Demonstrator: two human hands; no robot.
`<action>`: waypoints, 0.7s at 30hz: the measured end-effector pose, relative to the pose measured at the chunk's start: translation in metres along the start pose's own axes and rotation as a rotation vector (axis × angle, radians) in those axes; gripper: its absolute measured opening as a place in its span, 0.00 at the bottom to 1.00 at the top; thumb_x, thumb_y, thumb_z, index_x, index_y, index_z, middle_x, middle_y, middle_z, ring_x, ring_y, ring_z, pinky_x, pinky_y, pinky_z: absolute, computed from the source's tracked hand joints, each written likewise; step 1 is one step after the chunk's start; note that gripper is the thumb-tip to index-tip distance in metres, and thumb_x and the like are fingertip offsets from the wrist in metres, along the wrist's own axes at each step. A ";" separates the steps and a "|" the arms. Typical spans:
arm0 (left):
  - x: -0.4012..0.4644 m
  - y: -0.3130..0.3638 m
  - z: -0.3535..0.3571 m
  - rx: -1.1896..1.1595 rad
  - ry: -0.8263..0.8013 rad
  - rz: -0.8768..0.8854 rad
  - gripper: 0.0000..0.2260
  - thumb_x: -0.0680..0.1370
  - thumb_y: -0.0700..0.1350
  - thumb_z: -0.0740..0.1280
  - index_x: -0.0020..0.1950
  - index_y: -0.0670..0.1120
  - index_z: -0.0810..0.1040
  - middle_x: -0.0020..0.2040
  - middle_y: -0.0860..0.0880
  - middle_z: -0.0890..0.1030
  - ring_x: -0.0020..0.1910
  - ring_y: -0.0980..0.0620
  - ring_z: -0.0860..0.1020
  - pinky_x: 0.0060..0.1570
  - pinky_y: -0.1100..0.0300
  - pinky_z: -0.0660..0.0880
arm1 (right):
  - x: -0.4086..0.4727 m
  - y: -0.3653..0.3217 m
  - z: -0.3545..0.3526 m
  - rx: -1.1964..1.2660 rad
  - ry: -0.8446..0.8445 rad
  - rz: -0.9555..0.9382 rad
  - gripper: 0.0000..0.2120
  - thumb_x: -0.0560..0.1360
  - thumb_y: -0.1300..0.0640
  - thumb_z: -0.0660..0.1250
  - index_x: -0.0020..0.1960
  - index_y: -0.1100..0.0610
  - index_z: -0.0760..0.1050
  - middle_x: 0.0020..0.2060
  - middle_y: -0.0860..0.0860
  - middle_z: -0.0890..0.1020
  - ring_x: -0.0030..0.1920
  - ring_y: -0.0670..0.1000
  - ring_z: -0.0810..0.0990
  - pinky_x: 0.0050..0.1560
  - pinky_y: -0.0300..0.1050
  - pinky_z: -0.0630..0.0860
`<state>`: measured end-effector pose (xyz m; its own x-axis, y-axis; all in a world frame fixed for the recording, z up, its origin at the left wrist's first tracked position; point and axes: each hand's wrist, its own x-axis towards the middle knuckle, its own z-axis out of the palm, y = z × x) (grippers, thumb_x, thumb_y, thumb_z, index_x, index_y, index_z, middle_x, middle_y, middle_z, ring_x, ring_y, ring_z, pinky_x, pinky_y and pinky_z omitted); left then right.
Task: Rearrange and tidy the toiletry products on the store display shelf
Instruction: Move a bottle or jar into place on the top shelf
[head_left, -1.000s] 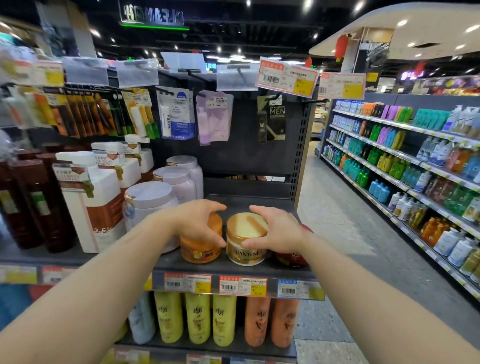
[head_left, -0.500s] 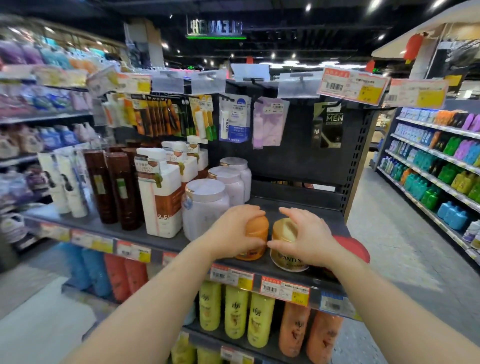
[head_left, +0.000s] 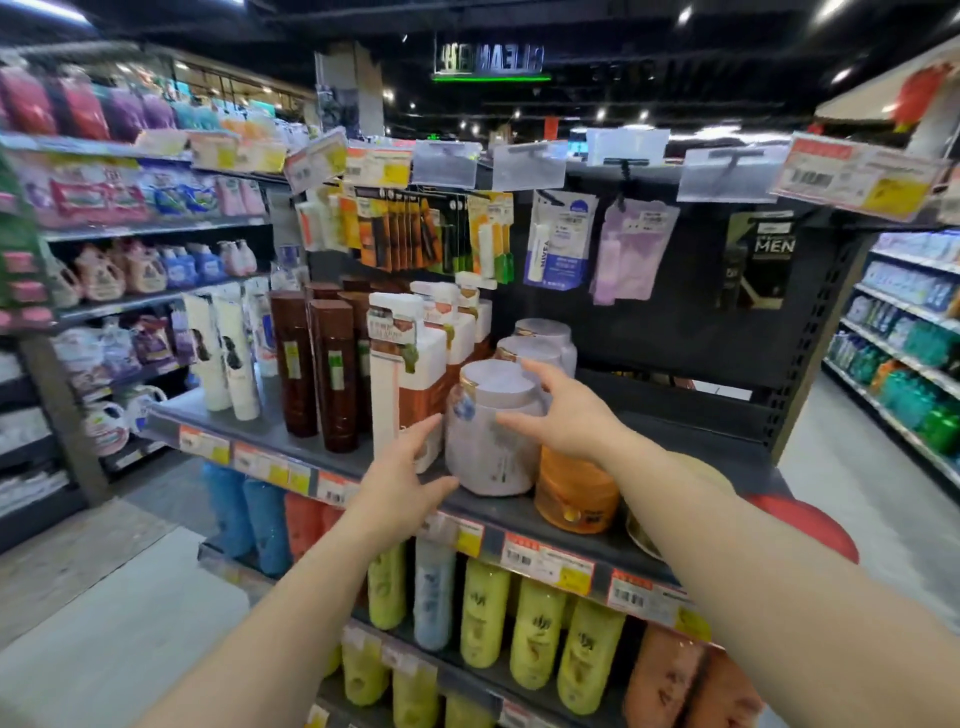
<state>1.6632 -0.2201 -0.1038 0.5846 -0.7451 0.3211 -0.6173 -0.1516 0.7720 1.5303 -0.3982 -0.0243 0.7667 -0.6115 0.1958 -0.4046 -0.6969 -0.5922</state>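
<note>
A large pale lilac tub (head_left: 488, 441) with a round lid stands at the front of the grey shelf (head_left: 291, 441), first in a row of three such tubs. My left hand (head_left: 402, 470) is spread open at the tub's lower left, fingers close to its side. My right hand (head_left: 561, 413) is spread open at its upper right, fingers near the lid. Whether either hand touches the tub is unclear. An orange jar (head_left: 574, 493) sits right of the tub, under my right wrist. My right forearm mostly hides a gold jar (head_left: 641, 535) and a red-lidded jar (head_left: 810, 525).
White and brown pump bottles (head_left: 405, 374) stand left of the tub, then dark brown bottles (head_left: 332, 374) and white tubes (head_left: 228, 358). Packets hang on hooks above. Yellow and orange bottles fill the lower shelf (head_left: 535, 629). Aisles with stocked shelves run on both sides.
Both hands let go of the orange and gold jars and moved left and up to the front lilac tub, opening out. The view has turned left.
</note>
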 end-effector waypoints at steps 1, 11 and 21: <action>0.003 -0.001 0.003 -0.027 -0.033 0.017 0.35 0.72 0.45 0.74 0.75 0.56 0.61 0.69 0.59 0.68 0.64 0.61 0.67 0.59 0.70 0.65 | 0.004 -0.001 0.002 0.007 -0.017 0.018 0.43 0.66 0.33 0.70 0.75 0.39 0.55 0.73 0.48 0.66 0.69 0.54 0.68 0.64 0.54 0.72; 0.014 -0.028 0.008 -0.073 -0.151 0.133 0.39 0.71 0.47 0.74 0.76 0.61 0.56 0.68 0.64 0.65 0.66 0.62 0.65 0.66 0.61 0.65 | 0.005 -0.016 0.024 0.019 0.116 0.047 0.41 0.62 0.33 0.73 0.71 0.42 0.64 0.69 0.46 0.70 0.62 0.47 0.70 0.52 0.41 0.69; 0.014 -0.035 0.001 -0.135 -0.216 0.177 0.39 0.71 0.48 0.75 0.76 0.61 0.56 0.74 0.60 0.63 0.70 0.58 0.66 0.69 0.51 0.68 | 0.000 -0.022 0.021 0.051 0.070 0.071 0.42 0.62 0.34 0.74 0.72 0.41 0.63 0.68 0.45 0.70 0.63 0.47 0.70 0.55 0.42 0.71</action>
<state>1.6926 -0.2261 -0.1272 0.3395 -0.8752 0.3445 -0.6160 0.0699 0.7846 1.5493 -0.3750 -0.0283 0.6993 -0.6847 0.2052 -0.4294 -0.6319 -0.6453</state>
